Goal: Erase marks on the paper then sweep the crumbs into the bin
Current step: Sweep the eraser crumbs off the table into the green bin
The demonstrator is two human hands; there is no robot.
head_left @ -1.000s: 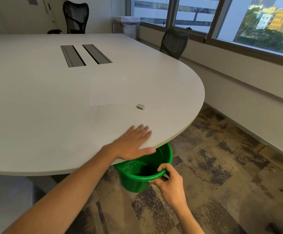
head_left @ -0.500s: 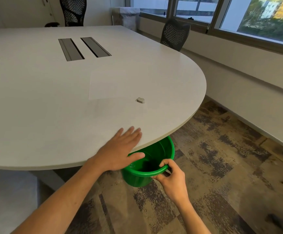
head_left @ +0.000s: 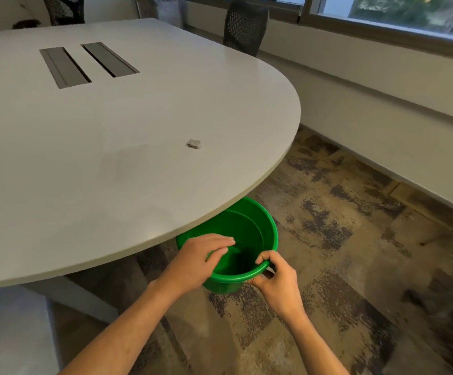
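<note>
A green plastic bin (head_left: pixel 263 226) hangs just below the rounded front edge of the white table (head_left: pixel 57 185). My right hand (head_left: pixel 275 280) grips the bin's near rim. My left hand (head_left: pixel 198 259) hovers over the bin's left rim, off the table, fingers loosely curled and pointing into the opening, nothing visible in it. A white sheet of paper (head_left: pixel 144 125) lies flat on the table, barely distinct from the top. A small grey-white eraser (head_left: pixel 194 144) rests near the paper's right side. Crumbs are too small to see.
Two dark cable slots (head_left: pixel 87 63) are set into the table farther back. A black mesh chair (head_left: pixel 244 25) stands at the far right of the table, another chair (head_left: pixel 63 9) at the back. Patterned carpet (head_left: pixel 341 253) spreads to the right, a window ledge beyond it.
My left hand slid off the table edge toward me and now sits above the bin, fingers curled. My right hand keeps its hold on the rim. The view tilted down.
</note>
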